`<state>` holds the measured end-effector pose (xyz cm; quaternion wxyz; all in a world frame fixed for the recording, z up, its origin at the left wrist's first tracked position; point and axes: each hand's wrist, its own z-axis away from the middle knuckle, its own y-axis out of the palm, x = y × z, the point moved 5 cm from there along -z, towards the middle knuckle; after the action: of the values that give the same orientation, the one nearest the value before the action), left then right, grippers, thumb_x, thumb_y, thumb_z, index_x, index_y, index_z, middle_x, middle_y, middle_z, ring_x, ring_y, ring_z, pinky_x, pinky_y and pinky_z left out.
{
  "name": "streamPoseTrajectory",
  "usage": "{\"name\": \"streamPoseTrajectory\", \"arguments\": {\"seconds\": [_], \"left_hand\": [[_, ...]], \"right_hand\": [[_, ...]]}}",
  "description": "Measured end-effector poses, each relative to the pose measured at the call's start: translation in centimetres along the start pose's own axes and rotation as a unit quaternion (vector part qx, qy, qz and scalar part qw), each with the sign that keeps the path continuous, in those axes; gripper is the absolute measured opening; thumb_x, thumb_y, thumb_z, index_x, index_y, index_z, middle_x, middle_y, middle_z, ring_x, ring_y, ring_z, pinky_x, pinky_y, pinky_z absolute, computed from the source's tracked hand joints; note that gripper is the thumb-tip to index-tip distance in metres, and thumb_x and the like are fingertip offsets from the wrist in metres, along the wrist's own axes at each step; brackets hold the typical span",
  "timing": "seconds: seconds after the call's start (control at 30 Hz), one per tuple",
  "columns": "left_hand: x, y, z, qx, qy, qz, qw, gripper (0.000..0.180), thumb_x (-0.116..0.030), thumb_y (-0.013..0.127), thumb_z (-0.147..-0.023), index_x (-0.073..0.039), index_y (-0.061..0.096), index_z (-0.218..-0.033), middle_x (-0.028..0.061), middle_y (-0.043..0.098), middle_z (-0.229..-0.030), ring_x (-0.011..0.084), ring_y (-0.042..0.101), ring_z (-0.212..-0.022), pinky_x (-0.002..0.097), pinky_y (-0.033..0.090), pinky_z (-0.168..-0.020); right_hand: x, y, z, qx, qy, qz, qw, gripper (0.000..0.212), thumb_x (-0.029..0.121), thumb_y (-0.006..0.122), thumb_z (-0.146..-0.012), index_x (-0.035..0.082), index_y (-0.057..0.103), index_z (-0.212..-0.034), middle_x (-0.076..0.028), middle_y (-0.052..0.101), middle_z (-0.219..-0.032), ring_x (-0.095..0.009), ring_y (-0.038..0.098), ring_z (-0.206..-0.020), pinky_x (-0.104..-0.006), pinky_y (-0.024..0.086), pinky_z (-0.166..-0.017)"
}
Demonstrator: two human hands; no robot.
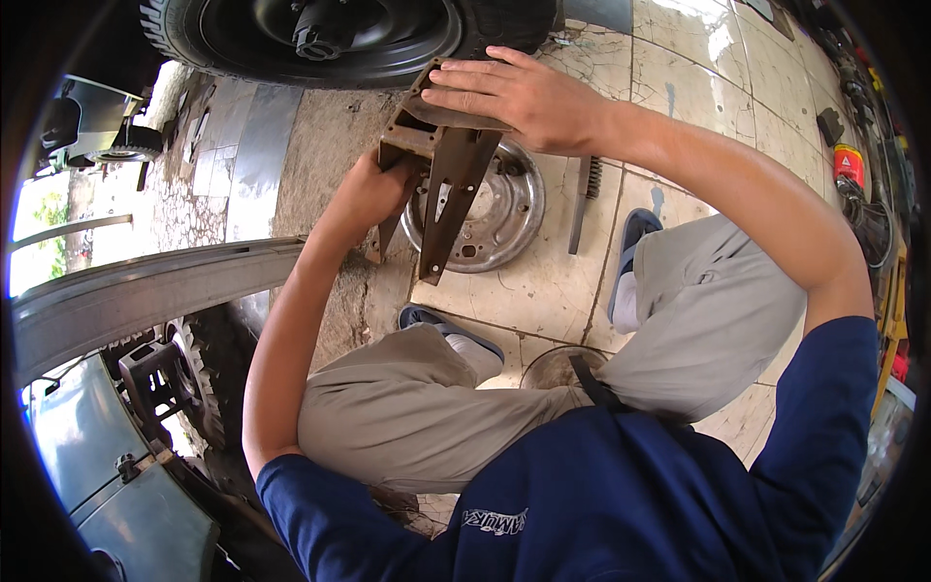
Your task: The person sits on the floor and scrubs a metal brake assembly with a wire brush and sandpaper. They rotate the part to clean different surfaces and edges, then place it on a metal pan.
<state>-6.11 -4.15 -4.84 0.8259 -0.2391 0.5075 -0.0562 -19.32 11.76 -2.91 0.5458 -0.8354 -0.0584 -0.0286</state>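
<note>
A brown, rusty metal bracket with long tapering sides and several holes stands tilted in front of me. My left hand is closed around its near left side; some of the fingers are hidden behind the metal. Across the top lies my right hand, fingers stretched out to the left, pressing a thin brown sheet that looks like sandpaper against the bracket. The thumb of that hand is hidden. Behind and below the bracket, a round silver metal plate with holes lies on the tiled floor.
A large black tyre on a wheel is at the far side. A metal rod with a spring lies right of the plate. To the left are a grey metal beam and a blue-grey vehicle panel. A red can stands far right.
</note>
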Motion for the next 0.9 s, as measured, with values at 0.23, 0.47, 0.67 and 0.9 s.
{"name": "streamPoseTrajectory", "arguments": {"seconds": [0.23, 0.47, 0.67, 0.9], "left_hand": [[2.3, 0.2, 1.2, 0.050, -0.082, 0.078, 0.992, 0.012, -0.015, 0.052, -0.098, -0.008, 0.061, -0.094, -0.0044, 0.050, -0.068, 0.0056, 0.042, -0.055, 0.0251, 0.033, -0.050], [3.1, -0.2, 1.5, 0.041, -0.100, 0.110, 0.988, 0.016, -0.020, 0.050, -0.101, -0.010, 0.057, -0.090, -0.0051, 0.048, -0.068, 0.0050, 0.041, -0.057, 0.0243, 0.031, -0.051], [1.3, -0.1, 1.7, 0.033, -0.058, 0.031, 0.997, 0.019, -0.020, 0.049, -0.102, -0.009, 0.057, -0.088, -0.0047, 0.048, -0.067, 0.0054, 0.041, -0.057, 0.0252, 0.032, -0.051], [0.6, 0.5, 0.9, -0.015, -0.044, 0.060, 0.997, 0.019, -0.019, 0.050, -0.100, -0.008, 0.061, -0.089, -0.0026, 0.052, -0.066, 0.0067, 0.044, -0.056, 0.0262, 0.033, -0.049]], "right_hand": [[1.0, 0.2, 0.8, -0.013, -0.051, 0.031, 0.998, 0.062, 0.014, 0.051, -0.095, 0.026, 0.034, -0.154, 0.000, 0.038, -0.156, -0.017, 0.038, -0.143, -0.0477, 0.026, -0.121], [0.5, 0.3, -0.2, -0.037, 0.011, 0.034, 0.999, 0.062, 0.009, 0.044, -0.097, 0.031, 0.033, -0.154, 0.000, 0.036, -0.158, -0.019, 0.036, -0.144, -0.0481, 0.023, -0.122], [3.0, 0.7, -0.4, 0.019, -0.018, 0.012, 1.000, 0.056, 0.025, 0.043, -0.100, 0.030, 0.030, -0.155, 0.000, 0.033, -0.159, -0.019, 0.028, -0.148, -0.0488, 0.018, -0.123], [1.6, 0.6, -0.2, 0.003, 0.055, -0.015, 0.998, 0.068, 0.005, 0.046, -0.091, 0.021, 0.033, -0.155, -0.005, 0.031, -0.161, -0.022, 0.030, -0.148, -0.0491, 0.021, -0.121]]}}
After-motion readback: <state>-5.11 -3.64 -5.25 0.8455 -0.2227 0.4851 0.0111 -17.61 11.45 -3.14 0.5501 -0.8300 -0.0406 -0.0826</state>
